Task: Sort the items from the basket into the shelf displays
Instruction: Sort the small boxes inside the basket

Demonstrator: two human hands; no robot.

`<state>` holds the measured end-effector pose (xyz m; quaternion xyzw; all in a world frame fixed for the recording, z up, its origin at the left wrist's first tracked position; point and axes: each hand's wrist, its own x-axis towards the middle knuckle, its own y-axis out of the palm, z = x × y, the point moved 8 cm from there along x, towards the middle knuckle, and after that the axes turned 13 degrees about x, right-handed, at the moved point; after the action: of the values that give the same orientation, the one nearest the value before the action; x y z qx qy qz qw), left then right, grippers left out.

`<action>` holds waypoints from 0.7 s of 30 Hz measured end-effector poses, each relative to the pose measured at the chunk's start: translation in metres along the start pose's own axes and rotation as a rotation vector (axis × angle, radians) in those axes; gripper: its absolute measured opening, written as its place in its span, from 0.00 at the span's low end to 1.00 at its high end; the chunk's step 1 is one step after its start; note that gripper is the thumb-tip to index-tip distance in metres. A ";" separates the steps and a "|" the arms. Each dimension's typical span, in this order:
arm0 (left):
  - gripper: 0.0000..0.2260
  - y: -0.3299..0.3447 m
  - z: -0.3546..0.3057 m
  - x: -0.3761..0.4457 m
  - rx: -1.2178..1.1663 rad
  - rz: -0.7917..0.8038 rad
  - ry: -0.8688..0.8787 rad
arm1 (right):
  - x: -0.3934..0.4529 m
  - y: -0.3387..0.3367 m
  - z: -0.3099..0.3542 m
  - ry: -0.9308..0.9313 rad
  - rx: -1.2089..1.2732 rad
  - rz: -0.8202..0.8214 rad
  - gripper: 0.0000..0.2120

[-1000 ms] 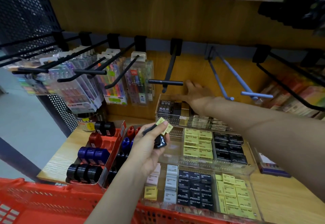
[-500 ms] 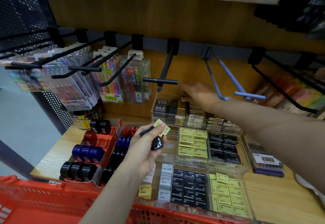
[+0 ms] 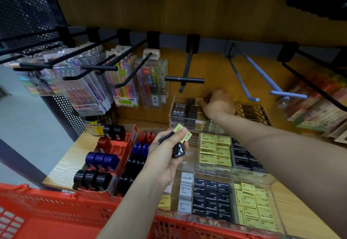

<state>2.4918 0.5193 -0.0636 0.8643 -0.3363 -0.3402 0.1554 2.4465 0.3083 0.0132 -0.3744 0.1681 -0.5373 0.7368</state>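
Observation:
My left hand (image 3: 167, 156) hovers over the shelf and grips several small items: a yellow eraser box (image 3: 183, 134), a black stick and a glossy black piece (image 3: 178, 151). My right hand (image 3: 216, 103) reaches to the back and rests in the rear clear tray (image 3: 173, 124) of black and gold boxes, fingers curled down among them; what they hold is hidden. The red basket (image 3: 56, 212) fills the bottom left, its rim against the shelf front.
Clear trays hold yellow erasers (image 3: 215, 150) and black erasers (image 3: 211, 195). A red carton (image 3: 123, 156) of round sharpeners stands at left. Pen packs (image 3: 150, 86) hang on black hooks; bare hooks (image 3: 185, 80) and blue hooks (image 3: 281, 93) jut out above the rear tray.
My right hand dropped from the back wall down into the rear tray, its fingers curling among the boxes. My left hand stayed in place with its items.

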 end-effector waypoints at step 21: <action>0.22 0.009 -0.023 -0.034 0.072 0.020 0.082 | -0.099 -0.019 -0.007 -0.443 -0.217 0.458 0.26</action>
<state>2.4848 0.5374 -0.0263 0.8792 -0.3503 -0.2907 0.1411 2.3930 0.3944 0.0075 -0.5109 0.1399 -0.2425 0.8128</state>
